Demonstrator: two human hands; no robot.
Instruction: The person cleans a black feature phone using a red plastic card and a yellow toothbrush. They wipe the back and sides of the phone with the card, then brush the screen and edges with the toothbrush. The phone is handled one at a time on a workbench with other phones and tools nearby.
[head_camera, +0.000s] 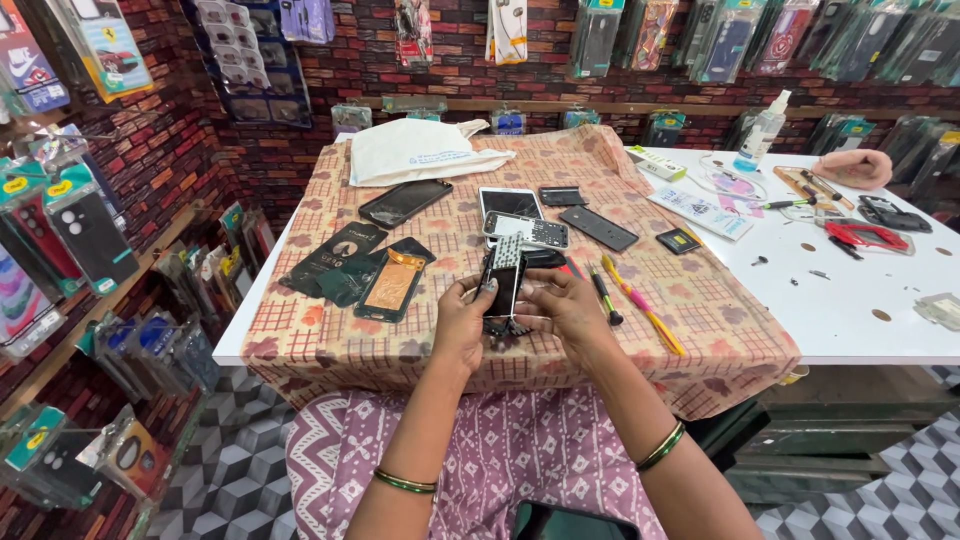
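Phone (503, 283), small, dark and opened up, sits upright between our two hands just above the near edge of the table (880, 310), over the patterned cloth (700, 330). Our left hand (462, 325) curls around its left side, thumb pressed against the edge and fingers closed behind it. Our right hand (567, 310) grips the right side, fingertips pinched onto the body near its lower half. A pale keypad panel (508, 250) rises from the top of what we hold; whether it is joined to the body or only resting there we cannot tell. On the cloth just beyond our hands lies a silver handset (527, 232) with a white tablet-like screen (510, 202) behind it. To the left lie dark back covers (335, 258) and an orange-brown inner panel (392, 285). To the right, near our right hand, rest a dark-handled screwdriver (604, 296) and a yellow-and-pink tool (645, 305). A white cloth bag (420, 150) sits at the far side. A spray bottle (762, 132) and red-handled pliers (865, 236) stand on the bare white tabletop, well apart.
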